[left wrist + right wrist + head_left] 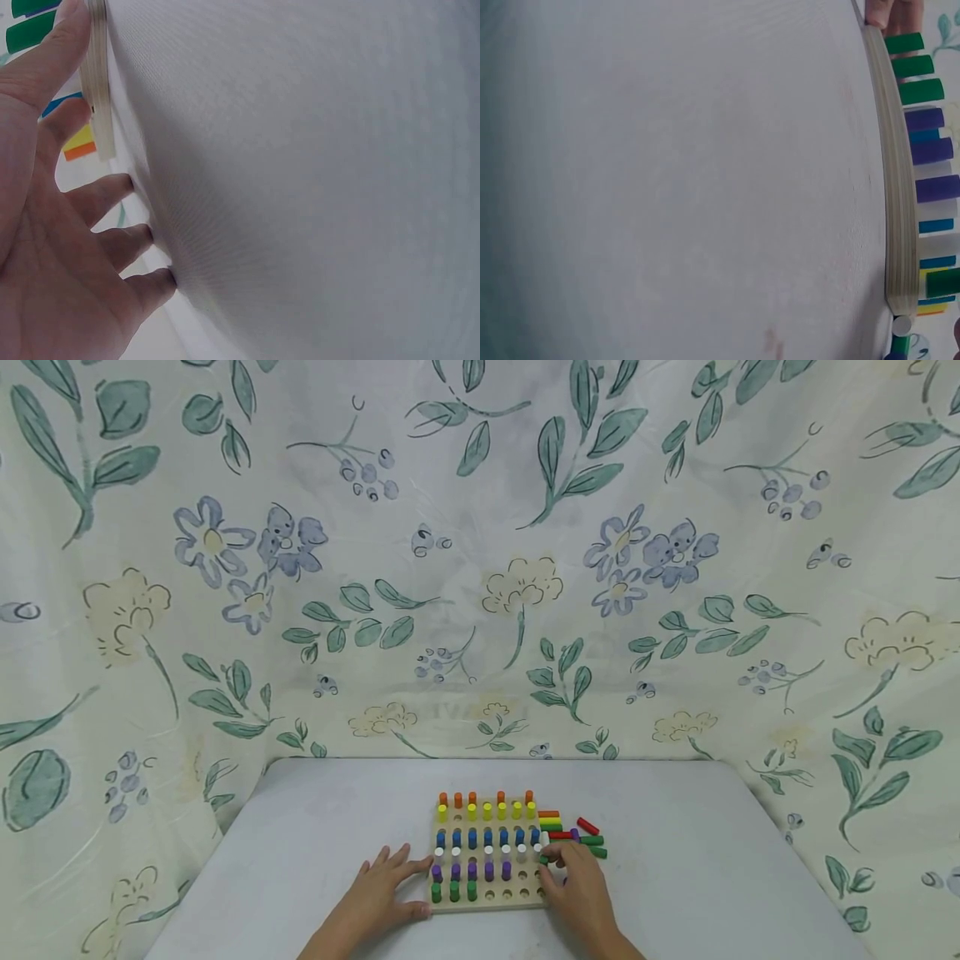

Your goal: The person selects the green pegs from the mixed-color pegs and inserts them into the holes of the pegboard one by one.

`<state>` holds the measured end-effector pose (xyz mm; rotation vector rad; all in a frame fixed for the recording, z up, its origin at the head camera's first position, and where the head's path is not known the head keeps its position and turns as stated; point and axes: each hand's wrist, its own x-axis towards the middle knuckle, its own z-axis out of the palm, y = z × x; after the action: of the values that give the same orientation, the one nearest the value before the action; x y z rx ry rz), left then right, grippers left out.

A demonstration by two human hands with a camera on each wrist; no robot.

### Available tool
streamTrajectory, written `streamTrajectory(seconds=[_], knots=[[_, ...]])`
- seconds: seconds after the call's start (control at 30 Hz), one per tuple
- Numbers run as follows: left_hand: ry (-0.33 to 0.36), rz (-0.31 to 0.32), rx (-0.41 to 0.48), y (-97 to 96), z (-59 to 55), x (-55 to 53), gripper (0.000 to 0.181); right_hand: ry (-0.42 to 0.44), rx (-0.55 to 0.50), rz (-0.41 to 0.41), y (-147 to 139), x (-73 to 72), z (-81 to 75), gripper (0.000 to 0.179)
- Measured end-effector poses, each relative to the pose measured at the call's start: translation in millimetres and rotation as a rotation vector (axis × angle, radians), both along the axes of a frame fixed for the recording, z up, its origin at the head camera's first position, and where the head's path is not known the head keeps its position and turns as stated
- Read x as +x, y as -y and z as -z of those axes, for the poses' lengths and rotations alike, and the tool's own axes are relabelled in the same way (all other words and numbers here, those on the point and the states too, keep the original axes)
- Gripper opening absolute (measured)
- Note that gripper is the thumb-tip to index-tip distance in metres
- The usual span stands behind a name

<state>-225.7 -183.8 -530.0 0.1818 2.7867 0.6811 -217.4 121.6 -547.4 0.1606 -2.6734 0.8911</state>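
A wooden pegboard (487,907) lies on the table with upright pegs in rows: orange, yellow, blue, white, purple and green from back to front. My left hand (375,890) steadies its left side, thumb and forefinger against the edge, the other fingertips resting on the tabletop in the left wrist view. At the board's right side, my right hand (582,887) pinches a green peg (943,283) above the holes. Three green pegs stand at the front left, beside a purple row (489,871). The right hand hides part of the board's right edge.
Loose pegs lie right of the board, among them a red peg (588,826), a green peg (598,852) and an orange peg (549,814). The white table (315,810) ends at a flower-patterned curtain (480,635) behind.
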Motion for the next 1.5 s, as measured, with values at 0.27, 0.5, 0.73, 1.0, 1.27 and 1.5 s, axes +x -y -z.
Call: streamTrajectory(seconds=[0.27,0.5,0.73,1.0,1.27,1.5], knots=[[0.014,-0.005,0.001,0.2,0.7,-1.0,0.078,0.039,-0.002,-0.005,4,0.8,-2.1,0.017],[0.019,-0.007,-0.005,-0.6,0.5,-1.2,0.077,0.053,-0.010,-0.008,8,0.5,0.4,0.016],[0.015,-0.008,-0.007,-0.9,0.7,-1.2,0.078,0.013,-0.026,-0.045,11,-0.4,3.0,0.016],[0.013,-0.004,-0.009,-0.8,0.4,-1.0,0.077,-0.004,-0.005,-0.088,14,0.4,4.7,0.018],[0.007,-0.004,-0.010,-0.1,0.3,-0.3,0.078,0.034,0.003,-0.089,22,1.1,1.2,0.016],[0.006,-0.003,-0.008,-0.6,-1.2,0.6,0.077,0.038,-0.006,-0.117,27,3.2,1.0,0.016]])
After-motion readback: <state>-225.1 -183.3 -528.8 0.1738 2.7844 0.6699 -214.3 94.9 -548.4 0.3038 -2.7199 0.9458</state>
